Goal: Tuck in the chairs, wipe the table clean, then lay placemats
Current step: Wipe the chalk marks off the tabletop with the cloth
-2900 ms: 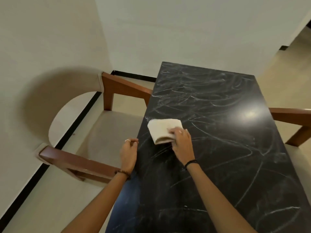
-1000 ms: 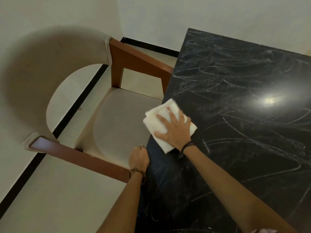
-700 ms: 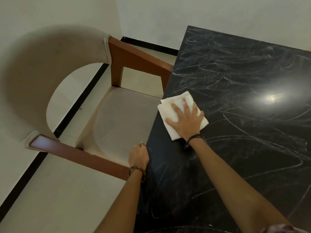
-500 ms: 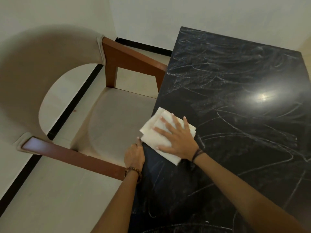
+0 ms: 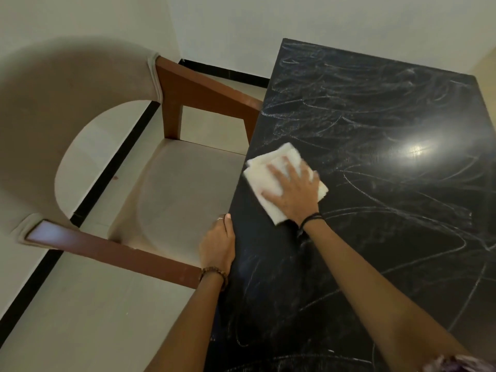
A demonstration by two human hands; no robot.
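Note:
A black marble table (image 5: 375, 130) with pale veins and smear marks fills the right of the view. A folded white cloth (image 5: 264, 174) lies flat on it near the left edge. My right hand (image 5: 294, 193) presses down on the cloth with fingers spread. My left hand (image 5: 218, 244) is curled over the table's left edge, thumb on top. A beige chair (image 5: 177, 200) with wooden arms stands at the table's left side, its seat partly under the tabletop.
A white wall with a black skirting line (image 5: 112, 167) runs close behind the chair's curved backrest (image 5: 53, 103). Pale floor (image 5: 80, 318) shows at lower left. A bright light reflection (image 5: 414, 150) sits on the tabletop.
My right hand has slid the cloth away from me along the table's left edge and a little inward. My left hand has stayed on the edge.

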